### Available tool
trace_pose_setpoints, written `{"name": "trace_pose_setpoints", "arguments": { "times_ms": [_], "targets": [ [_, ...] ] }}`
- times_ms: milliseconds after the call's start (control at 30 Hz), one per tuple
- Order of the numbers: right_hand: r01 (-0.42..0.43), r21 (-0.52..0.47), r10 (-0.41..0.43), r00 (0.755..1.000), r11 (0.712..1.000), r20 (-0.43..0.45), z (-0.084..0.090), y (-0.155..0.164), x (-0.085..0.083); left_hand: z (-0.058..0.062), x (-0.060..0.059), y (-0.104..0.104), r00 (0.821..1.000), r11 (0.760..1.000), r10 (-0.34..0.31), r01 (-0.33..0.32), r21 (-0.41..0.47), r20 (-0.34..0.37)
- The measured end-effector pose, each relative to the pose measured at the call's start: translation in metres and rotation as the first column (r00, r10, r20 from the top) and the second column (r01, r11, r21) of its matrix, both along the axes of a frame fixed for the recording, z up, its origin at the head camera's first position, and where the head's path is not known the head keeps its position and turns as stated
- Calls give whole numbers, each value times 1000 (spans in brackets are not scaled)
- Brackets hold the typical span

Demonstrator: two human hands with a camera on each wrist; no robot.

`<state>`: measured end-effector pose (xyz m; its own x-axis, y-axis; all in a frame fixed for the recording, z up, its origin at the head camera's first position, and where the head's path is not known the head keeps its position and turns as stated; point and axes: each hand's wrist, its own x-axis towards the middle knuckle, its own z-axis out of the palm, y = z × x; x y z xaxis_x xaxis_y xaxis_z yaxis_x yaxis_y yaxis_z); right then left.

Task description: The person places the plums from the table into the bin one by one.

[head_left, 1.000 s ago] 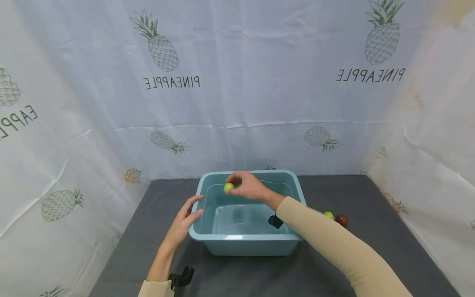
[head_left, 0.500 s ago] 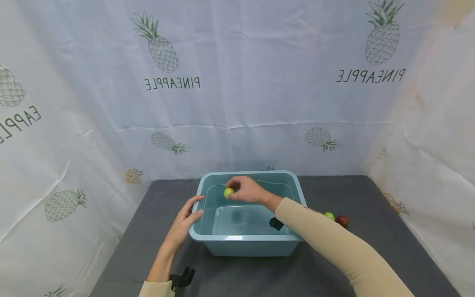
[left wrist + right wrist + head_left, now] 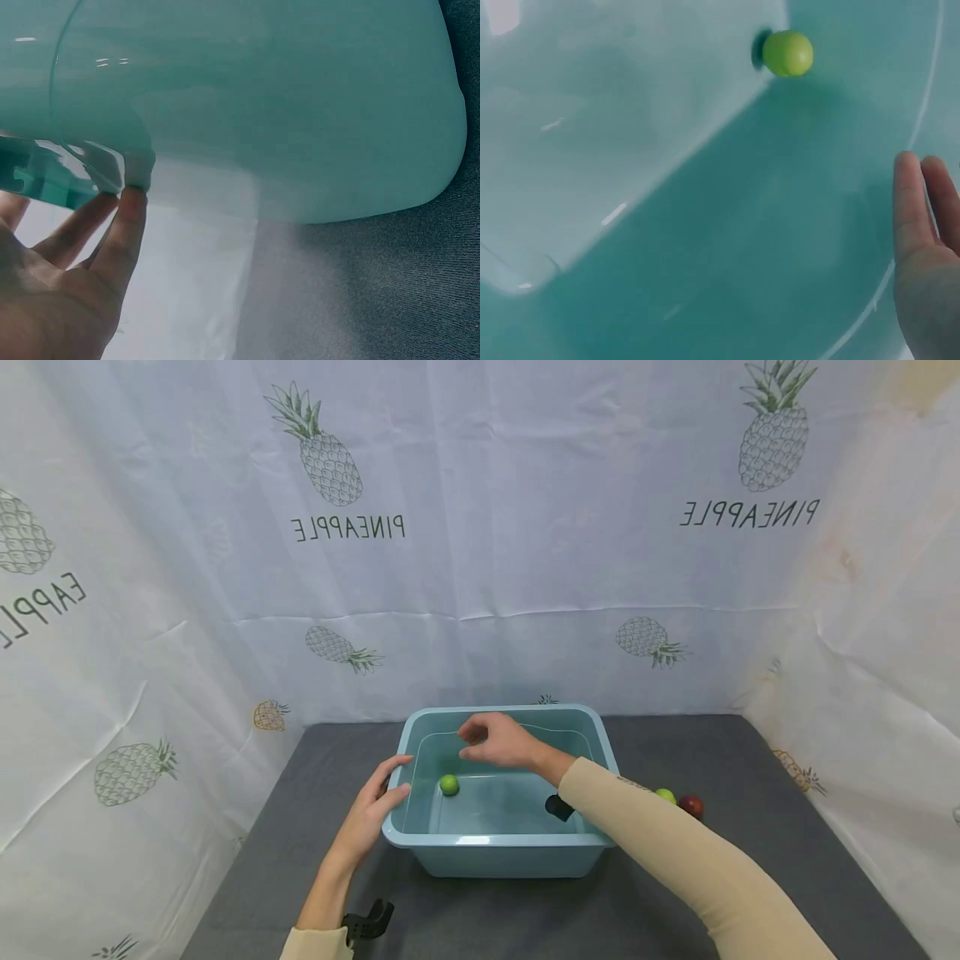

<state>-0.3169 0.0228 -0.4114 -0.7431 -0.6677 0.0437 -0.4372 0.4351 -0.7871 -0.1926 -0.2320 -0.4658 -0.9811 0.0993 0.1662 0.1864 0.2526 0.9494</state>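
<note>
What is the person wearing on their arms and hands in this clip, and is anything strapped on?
Both arms wear long beige sleeves reaching the wrists; the right sleeve shows fully, the left sleeve only at its cuff. The left hand and right hand are bare, with no gloves, and no rings can be made out. A small black device sits at the left wrist, another black device under the right wrist.

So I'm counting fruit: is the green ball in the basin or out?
In. The green ball lies inside the teal basin, below the empty right hand.
</note>
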Motion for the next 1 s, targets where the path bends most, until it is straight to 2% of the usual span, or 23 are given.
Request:
{"name": "trace_pose_setpoints", "arguments": {
  "times_ms": [233, 500, 733, 1000],
  "targets": [
    [-5, -16, 5, 1000, 1000, -17, 19, 7, 3, -1, 0, 3, 1000, 1000, 4, -4, 2, 21],
    [-58, 9, 59, 997, 998, -59, 47, 17, 24, 1, 0, 2, 1000, 1000, 0, 0, 9, 13],
    [-22, 14, 23, 994, 1000, -108, 69, 35, 39, 1, -1, 1, 1000, 1000, -3, 3, 0, 16],
    [2, -48, -9, 989, 999, -150, 87, 58, 58, 0, 0, 0, 1000, 1000, 3, -3, -4, 6]
  ]
}}
